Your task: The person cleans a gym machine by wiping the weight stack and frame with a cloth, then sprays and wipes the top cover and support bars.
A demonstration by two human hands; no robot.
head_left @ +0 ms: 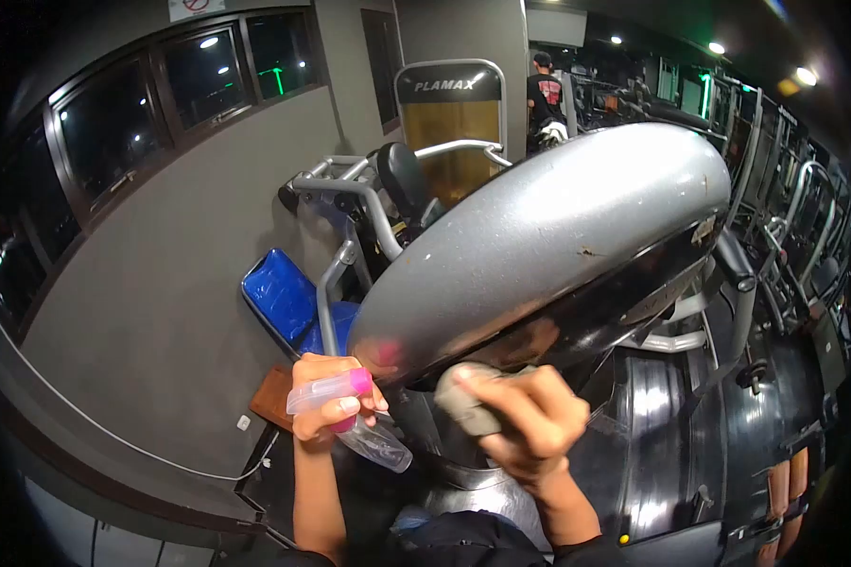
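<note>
Windows: a dark-framed row [113, 123] runs along the grey wall, night-black behind the glass.
Blue seat: a shiny blue pad [279, 288] stands near the wall, behind the worker's arm.
Left hand: the person's left hand [320, 422] has its fingers curled round a clear bottle [380, 448] with pink fittings, its body slanting down to the right.
PLAMAX panel: an upright machine panel [449, 142] stands farther back.
Cloth: a greyish wad [465, 402] sits just below the big cover; I can't tell if they touch.
Right hand: the person's right hand [534, 416] pinches that cloth between thumb and fingers.
Silver cover: a long, scuffed cover [539, 227] lies tilted, rising to the right.
Bystander: someone in a black shirt [546, 94] is at the back.
</note>
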